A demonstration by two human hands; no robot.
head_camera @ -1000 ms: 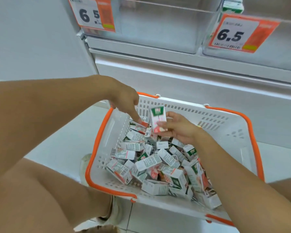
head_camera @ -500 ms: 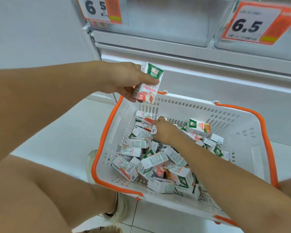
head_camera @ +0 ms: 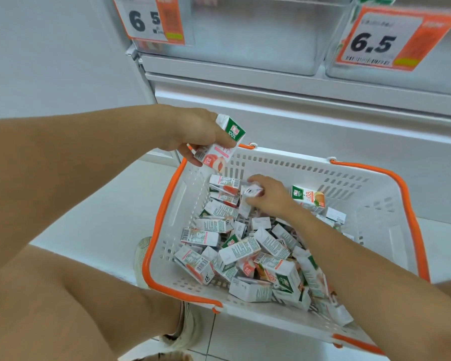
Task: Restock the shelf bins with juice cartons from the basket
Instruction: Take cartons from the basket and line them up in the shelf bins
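A white basket with an orange rim sits on the floor and holds several small juice cartons. My left hand grips a green-and-white peach carton just above the basket's far left corner. Down inside the basket, my right hand pinches another small carton at the far side of the pile. An orange-flavour carton lies to the right of that hand. Above stand two clear shelf bins, the left bin and the right bin.
Price tags reading 6.5 hang on the left bin and the right bin. A white shelf ledge runs below the bins. My knee and a shoe are beside the basket's near left corner on the white tiled floor.
The carton passed from my right hand to my left, which lifted it above the basket's rim. My right hand went down into the pile and took hold of another carton.
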